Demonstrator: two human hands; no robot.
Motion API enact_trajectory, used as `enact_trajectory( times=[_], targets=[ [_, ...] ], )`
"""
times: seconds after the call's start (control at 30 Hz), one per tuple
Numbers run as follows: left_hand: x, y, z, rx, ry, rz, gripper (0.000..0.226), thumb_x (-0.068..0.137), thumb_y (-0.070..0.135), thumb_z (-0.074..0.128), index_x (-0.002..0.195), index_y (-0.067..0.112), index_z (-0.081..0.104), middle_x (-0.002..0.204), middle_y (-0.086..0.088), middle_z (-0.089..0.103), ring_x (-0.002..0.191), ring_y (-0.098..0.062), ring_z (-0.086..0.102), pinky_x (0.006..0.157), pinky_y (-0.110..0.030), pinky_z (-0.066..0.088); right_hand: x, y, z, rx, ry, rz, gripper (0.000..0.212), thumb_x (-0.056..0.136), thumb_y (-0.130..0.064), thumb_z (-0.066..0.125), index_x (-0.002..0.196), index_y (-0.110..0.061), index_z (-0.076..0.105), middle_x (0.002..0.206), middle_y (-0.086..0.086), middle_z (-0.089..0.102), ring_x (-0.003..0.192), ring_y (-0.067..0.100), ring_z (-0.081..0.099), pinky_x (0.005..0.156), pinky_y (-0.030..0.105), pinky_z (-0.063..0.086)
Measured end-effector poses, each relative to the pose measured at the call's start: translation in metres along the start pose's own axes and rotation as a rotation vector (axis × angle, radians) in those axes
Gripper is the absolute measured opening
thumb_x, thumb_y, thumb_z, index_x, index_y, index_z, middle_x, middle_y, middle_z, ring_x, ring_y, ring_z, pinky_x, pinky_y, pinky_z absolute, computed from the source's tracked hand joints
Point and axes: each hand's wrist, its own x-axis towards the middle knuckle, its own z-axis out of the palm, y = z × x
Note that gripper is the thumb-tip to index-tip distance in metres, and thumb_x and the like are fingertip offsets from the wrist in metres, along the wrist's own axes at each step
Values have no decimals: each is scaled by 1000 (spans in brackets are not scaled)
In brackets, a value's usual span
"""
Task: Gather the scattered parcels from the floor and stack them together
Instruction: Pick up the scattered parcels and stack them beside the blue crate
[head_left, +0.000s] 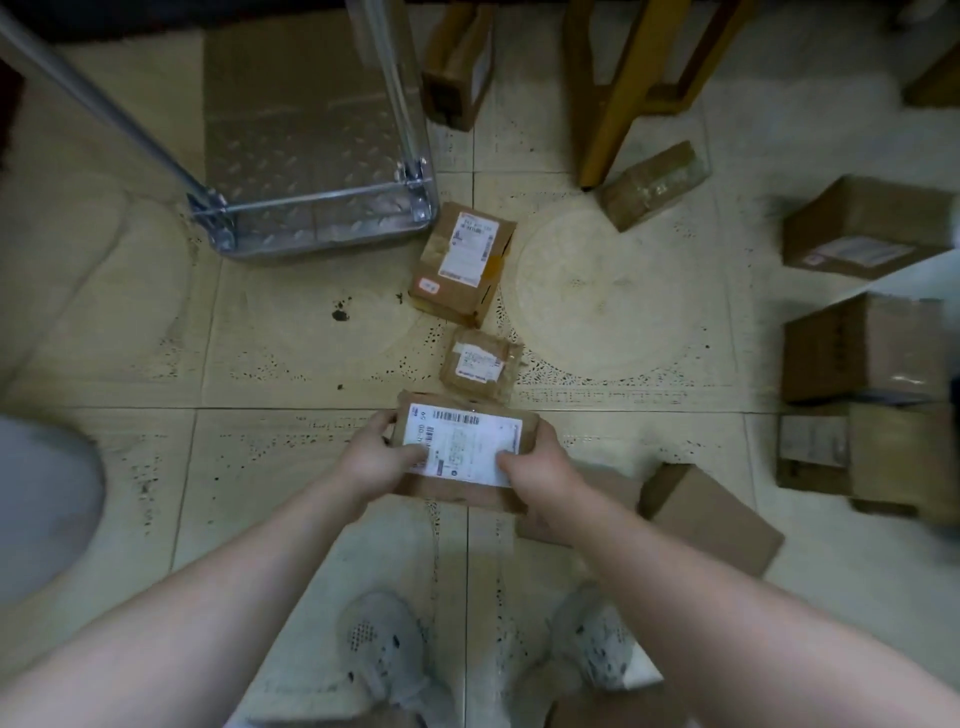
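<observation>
Parcels lie scattered over the tiled floor (291, 364) in the head view. One of them, the labelled parcel (462, 447), sits between both hands just ahead of the person's shoes (384, 654). The left hand (371, 457) grips its left end, thumb laid on the white label and fingers curled round the edge. The right hand (537, 470) clasps the right end in the same way. From above I cannot tell whether the box hangs clear of the tiles or rests on them.

Just beyond it lies a small parcel (480, 369), and past that a medium parcel (460, 262) sits beside the corner of a metal trolley (311, 208). A plain box (711, 514) lies close under the right forearm. A cluster of boxes (857, 348) fills the right edge, a taped box (652, 187) sits against a yellow wooden leg (618, 93), and a tall box (457, 67) stands at the top near the trolley.

Most of the gathering seems to lie ahead, and several things could go wrong:

- **Slipping grip:** both thumbs press on the smooth label rather than on cardboard, so the parcel may slide if it is heavier than it looks.
- **Unsteady stack:** the held box looks wider than the small parcel just ahead, so setting it on top would leave an overhang that could tip as more boxes are added.
- **Crumpled cardboard:** the cardboard looks crumpled at its near edge, and an uneven face would make any stack rock.
- **Tripping:** the plain box is near the right foot and partly hidden by the arm, so a step sideways could catch it.
</observation>
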Motion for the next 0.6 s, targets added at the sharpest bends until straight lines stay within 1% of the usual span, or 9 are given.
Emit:
enact_trajectory(
  times=[0.07, 0.13, 0.2, 0.27, 0.3, 0.37, 0.43, 0.5, 0.6],
  targets=[
    [-52, 26, -18, -66, -22, 33, 69, 84, 19, 69, 143, 24, 32, 122, -2, 57, 98, -21, 61, 82, -37, 52, -56, -25, -26, 44, 31, -23, 45, 91, -19, 56, 132, -26, 37, 109, -7, 60, 90, 15, 59, 69, 27, 52],
    [-104, 57, -40, -145, -57, 96, 72, 84, 20, 70, 142, 29, 27, 135, 1, 46, 95, -9, 60, 79, -31, 54, -113, -55, -51, 81, 38, -51, 38, 93, -20, 54, 127, -27, 39, 100, -9, 60, 84, 12, 62, 57, 24, 52],
    [-158, 91, -64, -188, -69, 184, 70, 84, 22, 71, 136, 35, 26, 135, 2, 42, 89, 2, 58, 65, -18, 52, -172, -88, -76, 134, 35, -78, 35, 94, -20, 54, 127, -26, 43, 102, -5, 62, 87, 15, 65, 60, 30, 57],
    [-210, 125, -88, -226, -86, 239, 71, 82, 23, 73, 131, 40, 24, 141, -5, 41, 102, -11, 61, 73, -25, 55, -230, -121, -101, 143, 64, -147, 35, 93, -22, 56, 126, -25, 46, 106, -3, 64, 91, 17, 65, 70, 36, 58],
    [-235, 140, -99, -257, -97, 257, 70, 82, 23, 73, 128, 42, 23, 139, -7, 43, 101, -15, 64, 73, -26, 56, -257, -136, -113, 130, 86, -189, 35, 92, -24, 56, 126, -24, 48, 109, -3, 64, 93, 18, 64, 70, 36, 57],
    [-285, 169, -120, -320, -107, 306, 69, 82, 22, 73, 125, 43, 24, 129, -4, 52, 87, -10, 70, 61, -21, 55, -311, -164, -135, 138, 132, -257, 37, 91, -30, 58, 126, -20, 52, 111, -2, 64, 91, 17, 64, 62, 29, 52],
    [-329, 196, -135, -360, -136, 362, 75, 80, 22, 74, 135, 38, 25, 122, 0, 59, 85, -10, 71, 59, -24, 55, -359, -186, -154, 207, 170, -321, 38, 90, -35, 61, 125, -20, 56, 111, -3, 65, 92, 15, 65, 65, 30, 54],
    [-369, 224, -148, -403, -198, 428, 81, 79, 21, 76, 142, 34, 27, 115, 3, 65, 87, -13, 71, 59, -27, 56, -405, -201, -167, 271, 204, -379, 39, 87, -41, 62, 123, -29, 52, 112, -6, 65, 92, 13, 64, 67, 31, 54],
    [-416, 261, -163, -375, -271, 527, 75, 80, 24, 75, 141, 34, 33, 110, 3, 68, 86, -15, 72, 60, -30, 57, -464, -209, -184, 376, 207, -416, 39, 87, -48, 60, 119, -45, 38, 102, -10, 65, 87, 15, 66, 68, 37, 56]
  ],
)
